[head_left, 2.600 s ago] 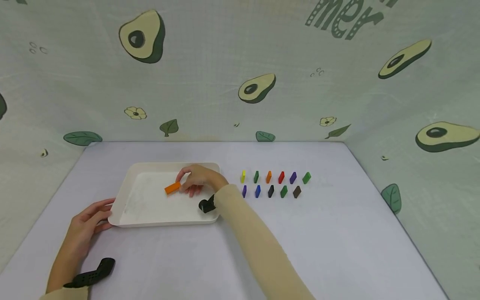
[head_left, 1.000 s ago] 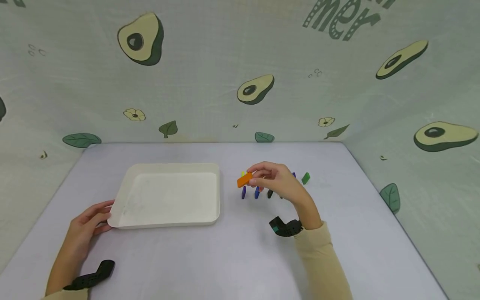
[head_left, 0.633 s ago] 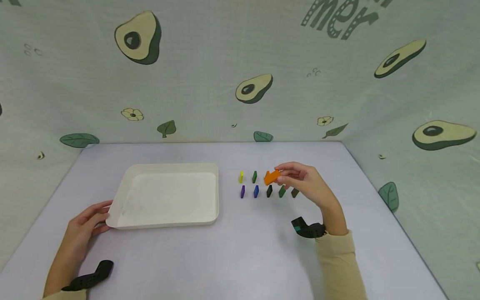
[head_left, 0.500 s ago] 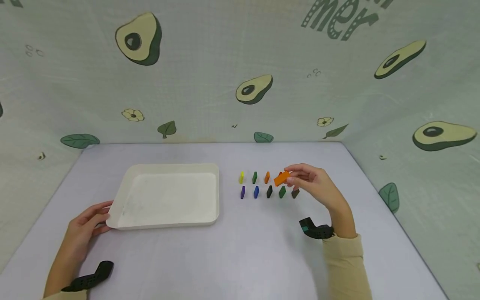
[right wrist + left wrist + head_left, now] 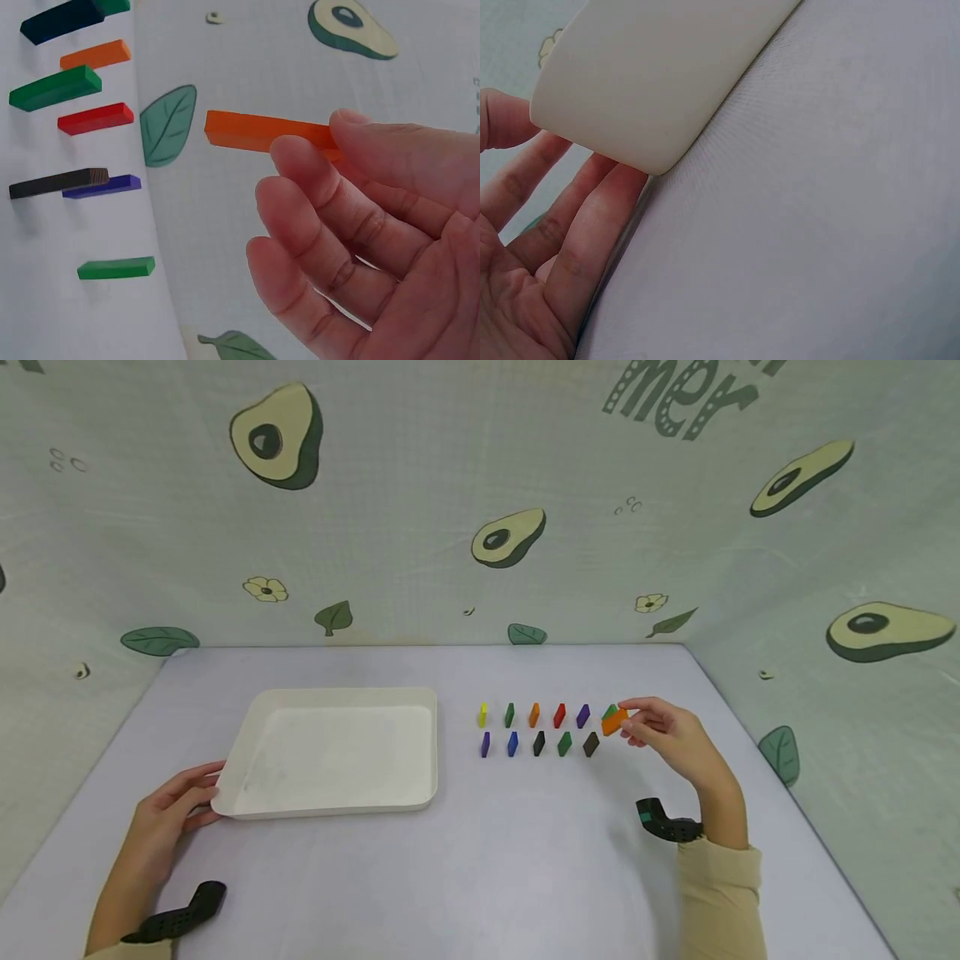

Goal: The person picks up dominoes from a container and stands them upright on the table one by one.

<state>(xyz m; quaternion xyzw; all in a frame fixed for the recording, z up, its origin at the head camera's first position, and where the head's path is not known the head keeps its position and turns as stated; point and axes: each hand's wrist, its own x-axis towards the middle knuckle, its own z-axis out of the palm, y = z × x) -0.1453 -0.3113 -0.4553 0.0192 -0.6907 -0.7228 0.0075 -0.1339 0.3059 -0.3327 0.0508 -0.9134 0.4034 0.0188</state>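
Between thumb and fingertips, my right hand [image 5: 669, 735] pinches an orange wooden block [image 5: 255, 131] by one end. The block is raised in front of the rear row's rightmost green block [image 5: 610, 711], partly hiding it. Its free end points left in the head view. Far to the left, my left hand [image 5: 168, 806] rests against the near left corner of a shallow white tray [image 5: 330, 812]. Its fairly straight fingers [image 5: 592, 225] touch the tray's end, and their tips are partly hidden by the wall.
Two rows of small coloured blocks stand on edge right of the tray, including yellow [image 5: 483, 715], red [image 5: 559, 716], purple [image 5: 582, 717], black [image 5: 539, 743] and brown [image 5: 591, 744]. A printed cloth [image 5: 420, 468] hangs behind the white table [image 5: 420, 893].
My right hand has lifted the orange block from over the tray and carried it right, past the rows, to their right end. My left hand has stayed at the tray's corner.
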